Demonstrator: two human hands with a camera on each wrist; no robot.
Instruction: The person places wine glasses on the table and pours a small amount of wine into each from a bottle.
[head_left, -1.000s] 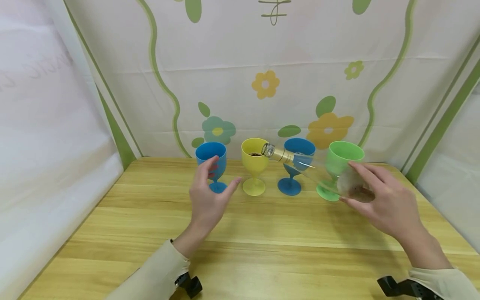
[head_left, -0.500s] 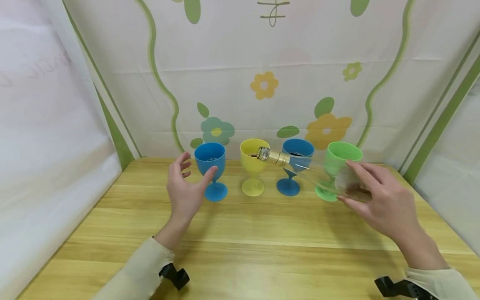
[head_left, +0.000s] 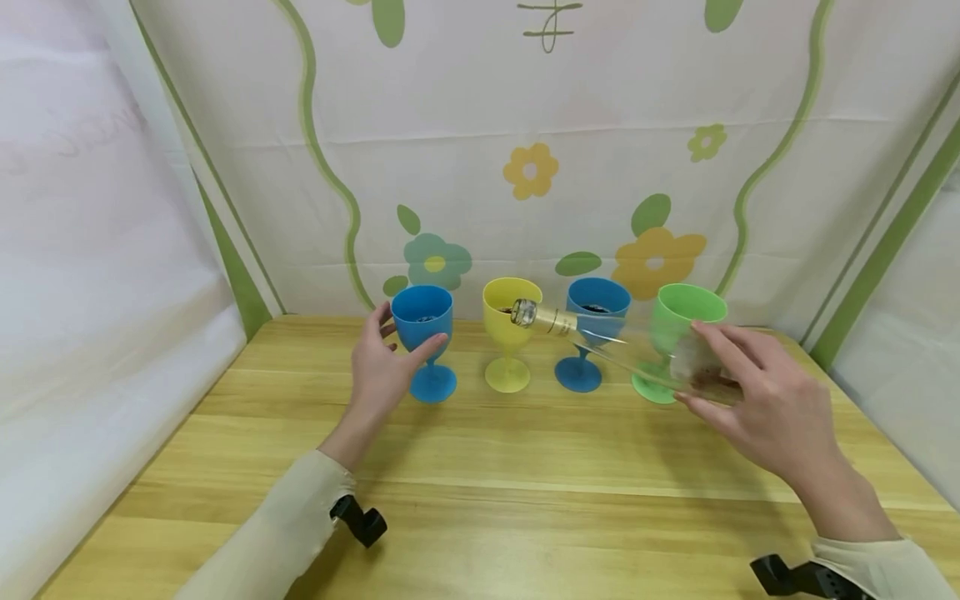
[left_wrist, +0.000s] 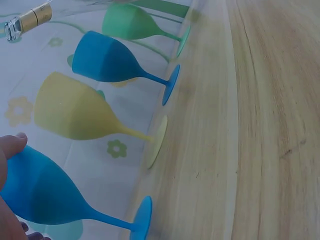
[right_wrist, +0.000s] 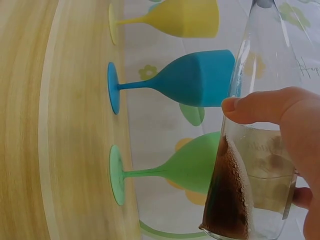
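My left hand [head_left: 380, 367] is round the bowl of the leftmost blue goblet [head_left: 432, 379], thumb on the near side and fingers on the left. In the left wrist view the thumb lies against that bowl. Dark liquid shows inside. My right hand [head_left: 776, 400] grips a clear glass bottle [right_wrist: 245, 185] near its base, thumb on one side and fingers on the other. Some dark, foamy liquid lies in its lower end. The bottle is tilted almost level, its mouth in front of the yellow goblet [head_left: 507, 337], which also holds dark liquid.
A second blue goblet [head_left: 577, 373], with dark liquid, and a green goblet [head_left: 690, 302] stand behind the bottle, completing a row along the back of the wooden table [head_left: 480, 508]. A patterned cloth [head_left: 450, 100] hangs right behind them.
My left hand moved from in front of the left blue goblet to its left side, then closed in on the bowl. The bottle's mouth dipped slightly and shifted a little left.
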